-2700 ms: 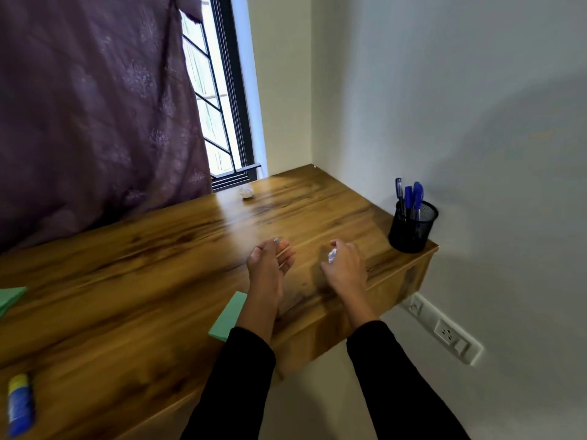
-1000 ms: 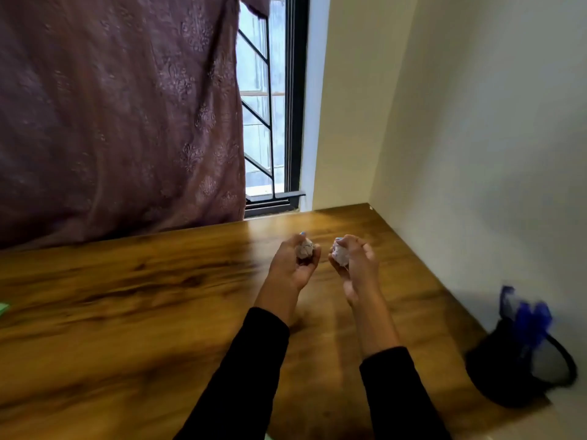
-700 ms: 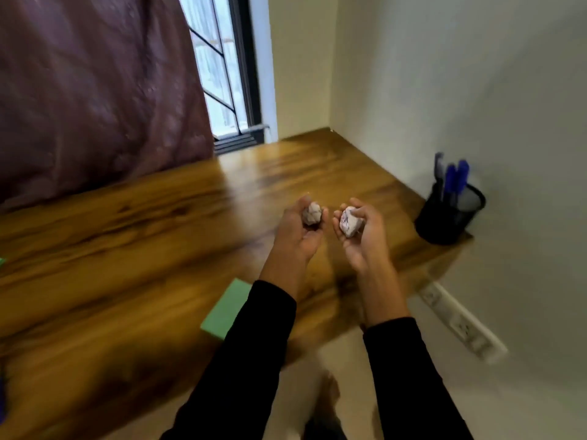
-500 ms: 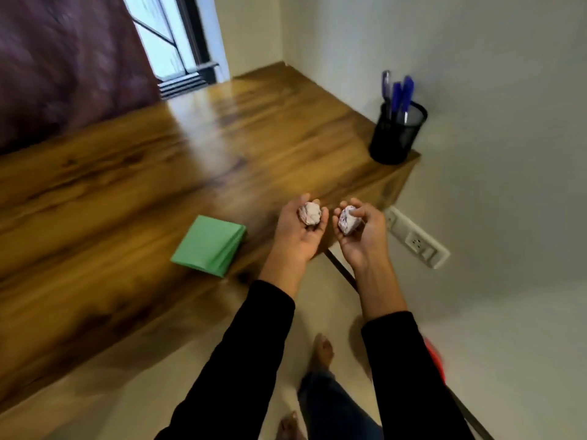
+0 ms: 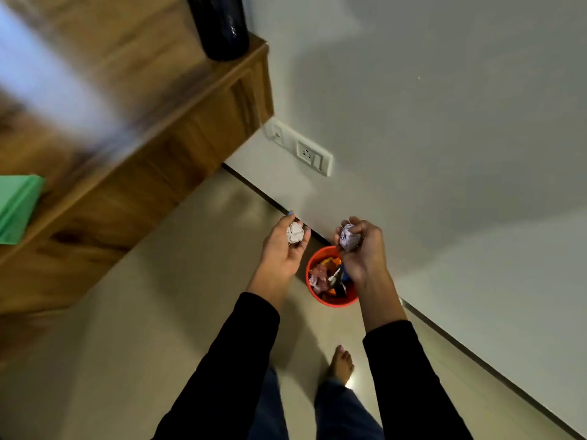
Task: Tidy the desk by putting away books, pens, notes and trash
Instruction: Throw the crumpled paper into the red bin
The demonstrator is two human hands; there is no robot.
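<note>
Crumpled paper balls stay gripped in both hands, now seemingly above a newly visible orange bin.

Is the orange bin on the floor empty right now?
No, the round orange bin already holds crumpled wrappers and paper scraps.

Two crumpled paper balls are present: one white and one lilac. One red bin, one black pen holder, one green notepad.
</note>
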